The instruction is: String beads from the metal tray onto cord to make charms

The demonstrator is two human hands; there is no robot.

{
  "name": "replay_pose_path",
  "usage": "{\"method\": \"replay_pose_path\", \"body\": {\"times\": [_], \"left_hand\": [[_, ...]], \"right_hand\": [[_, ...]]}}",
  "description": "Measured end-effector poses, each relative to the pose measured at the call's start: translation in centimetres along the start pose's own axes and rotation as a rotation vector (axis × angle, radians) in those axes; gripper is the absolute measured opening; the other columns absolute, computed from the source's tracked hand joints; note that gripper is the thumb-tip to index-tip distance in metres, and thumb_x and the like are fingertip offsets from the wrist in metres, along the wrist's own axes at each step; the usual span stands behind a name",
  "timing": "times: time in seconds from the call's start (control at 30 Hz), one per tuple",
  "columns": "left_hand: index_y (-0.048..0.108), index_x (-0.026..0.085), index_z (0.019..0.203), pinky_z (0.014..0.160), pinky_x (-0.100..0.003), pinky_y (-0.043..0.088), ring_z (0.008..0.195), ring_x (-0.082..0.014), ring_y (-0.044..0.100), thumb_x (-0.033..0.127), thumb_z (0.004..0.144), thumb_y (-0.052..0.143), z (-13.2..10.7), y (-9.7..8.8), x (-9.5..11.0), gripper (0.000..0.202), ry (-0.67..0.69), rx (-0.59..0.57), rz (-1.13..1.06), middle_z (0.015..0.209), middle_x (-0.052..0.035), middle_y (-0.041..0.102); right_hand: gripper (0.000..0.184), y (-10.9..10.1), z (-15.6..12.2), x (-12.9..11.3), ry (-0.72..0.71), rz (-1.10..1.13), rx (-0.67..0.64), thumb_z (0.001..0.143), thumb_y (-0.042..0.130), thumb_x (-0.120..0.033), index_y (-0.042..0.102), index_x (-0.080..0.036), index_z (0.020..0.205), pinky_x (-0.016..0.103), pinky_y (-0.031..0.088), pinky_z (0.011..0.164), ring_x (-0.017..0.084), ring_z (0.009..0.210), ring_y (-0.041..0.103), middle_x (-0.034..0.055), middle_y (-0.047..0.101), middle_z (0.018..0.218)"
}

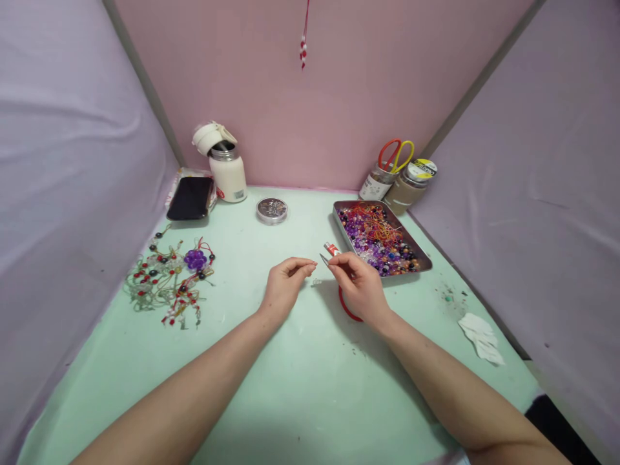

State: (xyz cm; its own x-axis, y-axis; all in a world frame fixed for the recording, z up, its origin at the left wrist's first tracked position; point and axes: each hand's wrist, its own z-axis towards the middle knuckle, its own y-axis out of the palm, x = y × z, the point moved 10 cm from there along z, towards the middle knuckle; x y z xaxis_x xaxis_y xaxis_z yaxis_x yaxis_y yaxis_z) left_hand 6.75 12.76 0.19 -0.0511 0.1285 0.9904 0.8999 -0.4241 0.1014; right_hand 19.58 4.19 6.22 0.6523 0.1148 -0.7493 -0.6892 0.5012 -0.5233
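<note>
Over the middle of the table, my left hand (285, 284) is closed in a pinch. What sits between its fingertips is too small to name; a few tiny clear beads (316, 281) show just beside them. My right hand (361, 284) is closed around a pair of scissors, the pointed metal tips (324, 259) sticking out past the fingers towards my left hand. A red scissor handle loop (347, 307) shows under the right palm, and the rest is hidden. Just behind my right fingers lies a red and white lighter (331, 248), partly covered.
A metal tray (426, 261) of beads and cords lies right, with two jars (374, 187) behind, one holding red and yellow handles. Left are beaded cords (167, 278), a phone (190, 198) and an uncapped white bottle (228, 174). A round container (272, 210) stands mid-back; crumpled tissue (481, 337) lies right.
</note>
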Motion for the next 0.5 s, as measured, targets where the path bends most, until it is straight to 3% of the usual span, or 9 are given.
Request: {"method": "replay_pose_path", "body": {"times": [0.2, 0.5], "left_hand": [[0.074, 0.019, 0.076, 0.074, -0.029, 0.046, 0.076, -0.0160, 0.060, 0.031, 0.066, 0.070, 0.0, 0.2, -0.2, 0.016, -0.009, -0.023, 0.000, 0.080, -0.0037, 0.072], [0.073, 0.019, 0.075, 0.074, -0.029, 0.046, 0.076, -0.0161, 0.060, 0.029, 0.066, 0.070, 0.0, 0.2, -0.1, 0.014, 0.014, -0.028, 0.031, 0.081, -0.0035, 0.072]], "right_hand": [[0.011, -0.8, -0.3, -3.5, -0.317, -0.348, 0.071, 0.091, 0.049, -0.019, 0.058, -0.021, 0.087, 0.034, 0.042, 0.076, 0.020, 0.082, 0.056, 0.0059, 0.063, 0.084], [0.014, -0.2, -0.4, -4.1, -0.386, -0.487, 0.037, 0.093, 0.047, -0.019, 0.060, -0.021, 0.089, 0.035, 0.042, 0.074, 0.021, 0.081, 0.054, 0.0068, 0.063, 0.084]]}}
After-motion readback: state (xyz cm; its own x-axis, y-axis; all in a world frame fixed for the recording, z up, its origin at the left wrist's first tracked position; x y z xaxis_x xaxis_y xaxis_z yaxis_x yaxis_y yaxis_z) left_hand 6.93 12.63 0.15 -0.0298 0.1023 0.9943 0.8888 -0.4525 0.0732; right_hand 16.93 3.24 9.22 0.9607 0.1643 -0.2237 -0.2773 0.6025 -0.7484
